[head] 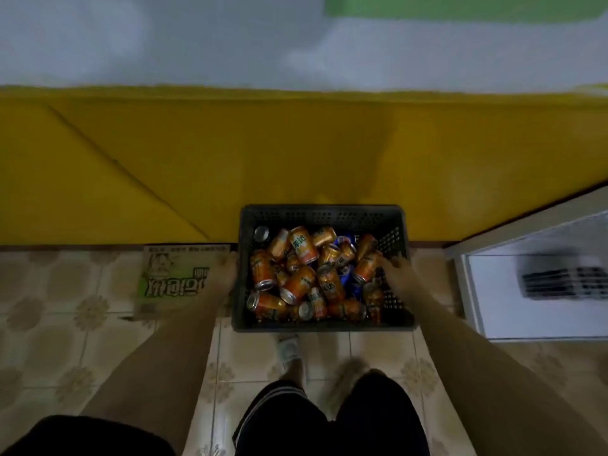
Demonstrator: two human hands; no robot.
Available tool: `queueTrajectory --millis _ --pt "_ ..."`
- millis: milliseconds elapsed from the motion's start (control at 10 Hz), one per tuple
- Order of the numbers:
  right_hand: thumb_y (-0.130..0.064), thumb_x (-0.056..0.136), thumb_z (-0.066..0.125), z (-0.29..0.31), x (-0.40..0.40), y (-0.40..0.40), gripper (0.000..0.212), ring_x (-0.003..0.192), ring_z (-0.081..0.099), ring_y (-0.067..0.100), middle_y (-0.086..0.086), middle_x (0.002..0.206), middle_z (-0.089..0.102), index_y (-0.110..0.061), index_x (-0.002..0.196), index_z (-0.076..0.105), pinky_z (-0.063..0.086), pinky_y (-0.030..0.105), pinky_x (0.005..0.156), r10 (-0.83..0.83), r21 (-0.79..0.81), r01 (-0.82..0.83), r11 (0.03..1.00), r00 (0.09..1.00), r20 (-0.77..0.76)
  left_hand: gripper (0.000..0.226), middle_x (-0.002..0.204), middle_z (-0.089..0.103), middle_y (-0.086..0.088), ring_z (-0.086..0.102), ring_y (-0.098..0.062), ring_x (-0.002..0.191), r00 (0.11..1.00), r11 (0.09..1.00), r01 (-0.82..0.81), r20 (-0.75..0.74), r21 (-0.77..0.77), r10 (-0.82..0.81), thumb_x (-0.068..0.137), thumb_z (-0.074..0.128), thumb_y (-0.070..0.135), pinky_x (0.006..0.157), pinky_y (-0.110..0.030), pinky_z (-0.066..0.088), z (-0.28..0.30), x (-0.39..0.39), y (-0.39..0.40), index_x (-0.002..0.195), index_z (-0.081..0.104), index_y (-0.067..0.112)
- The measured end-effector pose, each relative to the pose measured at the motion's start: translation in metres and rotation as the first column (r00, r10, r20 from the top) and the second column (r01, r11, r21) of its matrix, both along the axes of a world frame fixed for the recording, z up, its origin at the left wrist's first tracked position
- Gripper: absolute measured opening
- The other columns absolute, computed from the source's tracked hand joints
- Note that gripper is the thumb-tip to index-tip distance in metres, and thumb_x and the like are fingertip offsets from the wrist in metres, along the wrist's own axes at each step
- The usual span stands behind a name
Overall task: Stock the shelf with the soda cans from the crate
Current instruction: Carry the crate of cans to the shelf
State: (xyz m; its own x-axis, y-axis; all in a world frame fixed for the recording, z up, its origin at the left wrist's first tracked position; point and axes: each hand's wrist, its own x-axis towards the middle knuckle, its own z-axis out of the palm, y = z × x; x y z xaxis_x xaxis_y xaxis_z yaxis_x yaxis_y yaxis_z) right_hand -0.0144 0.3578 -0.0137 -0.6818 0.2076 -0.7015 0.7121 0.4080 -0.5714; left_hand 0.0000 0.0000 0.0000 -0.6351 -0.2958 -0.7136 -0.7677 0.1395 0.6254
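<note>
A black perforated plastic crate (pixel 324 214) stands on the tiled floor against a yellow wall base. Several orange soda cans (pixel 301 281) lie jumbled inside it, with a few blue cans (pixel 343 241) among them. My left hand (pixel 227 274) holds the crate's left wall from outside. My right hand (pixel 396 269) is at the crate's right wall, fingers over the rim beside an orange can (pixel 367 266). The frame is blurred, so the exact finger grip is unclear. A white shelf unit (pixel 473 291) stands at the right.
A flat cardboard box with green print (pixel 174 278) lies on the floor left of the crate. My feet in slippers (pixel 289 352) stand just before the crate. A dark blurred object (pixel 564 279) sits on the white shelf.
</note>
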Motion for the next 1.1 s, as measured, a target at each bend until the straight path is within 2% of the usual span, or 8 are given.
queueTrajectory --millis 100,300,400,500,700,800,900,1100 --pt "-0.071 0.079 0.051 -0.038 -0.015 0.01 0.083 0.108 0.06 0.032 0.016 0.131 0.058 -0.012 0.137 0.048 0.05 0.05 0.095 -0.052 0.12 0.047 0.992 0.998 0.038 0.025 0.094 0.06 -0.004 0.06 -0.021 0.08 0.993 0.998 -0.052 0.11 0.039 0.047 0.102 0.041 0.043 0.073 -0.031 0.053 -0.028 -0.015 -0.01 0.086 0.053 0.028" --pt "-0.06 0.088 0.053 -0.078 -0.036 0.02 0.082 0.133 0.033 0.04 0.016 0.144 0.03 -0.008 0.144 0.025 0.03 0.06 0.108 -0.061 0.475 0.011 0.88 0.994 0.09 0.026 0.077 0.063 -0.001 0.062 -0.011 0.069 0.977 0.979 -0.201 0.082 0.025 0.198 0.105 0.041 0.029 0.06 -0.024 0.051 -0.067 -0.034 0.005 0.089 0.055 0.012" --pt "-0.076 0.081 0.043 -0.115 -0.042 0.049 0.091 0.128 0.042 0.041 0.018 0.141 0.041 -0.009 0.142 0.032 0.035 0.059 0.105 -0.141 0.42 0.065 0.905 0.978 0.154 0.064 0.107 0.068 -0.013 0.064 -0.033 0.099 0.966 0.971 -0.237 0.112 0.013 0.234 0.084 0.051 0.065 0.093 -0.051 0.051 -0.155 -0.031 -0.023 0.115 0.065 0.011" --pt "-0.084 0.075 0.029 -0.138 -0.049 0.068 0.094 0.105 0.059 0.039 0.018 0.116 0.061 -0.008 0.126 0.051 0.047 0.058 0.095 -0.21 0.315 0.152 0.937 0.965 0.159 0.082 0.113 0.067 -0.014 0.062 -0.036 0.107 0.956 0.962 -0.27 0.107 -0.048 0.274 0.07 0.047 0.078 0.098 -0.06 0.046 -0.225 -0.023 -0.043 0.119 0.066 0.015" --pt "-0.065 0.098 0.03 -0.141 -0.06 0.086 0.059 0.086 0.067 0.03 0.016 0.094 0.069 -0.016 0.09 0.063 0.055 0.043 0.08 -0.286 0.069 0.279 0.958 0.95 0.124 0.045 0.1 0.067 -0.011 0.064 -0.027 0.093 0.942 0.949 -0.312 0.116 -0.051 0.316 0.096 0.042 0.06 0.088 -0.044 0.051 -0.143 -0.054 0.001 0.095 0.063 0.02" --pt "-0.062 0.099 0.032 -0.137 -0.058 0.092 0.059 0.081 0.066 0.023 0.01 0.088 0.069 -0.013 0.094 0.064 0.049 0.032 0.068 -0.285 -0.044 0.296 0.954 0.944 0.167 0.047 0.093 0.066 -0.009 0.063 -0.026 0.086 0.94 0.947 -0.313 0.118 -0.069 0.319 0.095 0.044 0.061 0.084 -0.04 0.051 -0.142 -0.055 -0.002 0.094 0.061 0.017" --pt "-0.066 0.097 0.03 -0.141 -0.058 0.091 0.07 0.069 0.062 0.023 0.014 0.079 0.065 -0.005 0.09 0.064 0.049 0.033 0.066 -0.302 -0.076 0.319 0.945 0.937 0.173 0.051 0.074 0.065 -0.006 0.058 -0.021 0.068 0.947 0.953 -0.299 0.112 -0.043 0.302 0.097 0.041 0.06 0.065 -0.034 0.047 -0.143 -0.056 -0.001 0.082 0.06 0.015" --pt "-0.076 0.092 0.026 -0.141 -0.058 0.087 0.073 0.082 0.065 0.026 0.013 0.087 0.067 -0.013 0.094 0.063 0.052 0.04 0.084 -0.294 -0.06 0.31 0.949 0.936 0.194 0.058 0.064 0.065 -0.005 0.056 -0.023 0.063 0.94 0.95 -0.311 0.151 0.003 0.307 0.093 0.043 0.066 0.061 -0.033 0.046 -0.139 -0.056 -0.004 0.076 0.061 0.014"
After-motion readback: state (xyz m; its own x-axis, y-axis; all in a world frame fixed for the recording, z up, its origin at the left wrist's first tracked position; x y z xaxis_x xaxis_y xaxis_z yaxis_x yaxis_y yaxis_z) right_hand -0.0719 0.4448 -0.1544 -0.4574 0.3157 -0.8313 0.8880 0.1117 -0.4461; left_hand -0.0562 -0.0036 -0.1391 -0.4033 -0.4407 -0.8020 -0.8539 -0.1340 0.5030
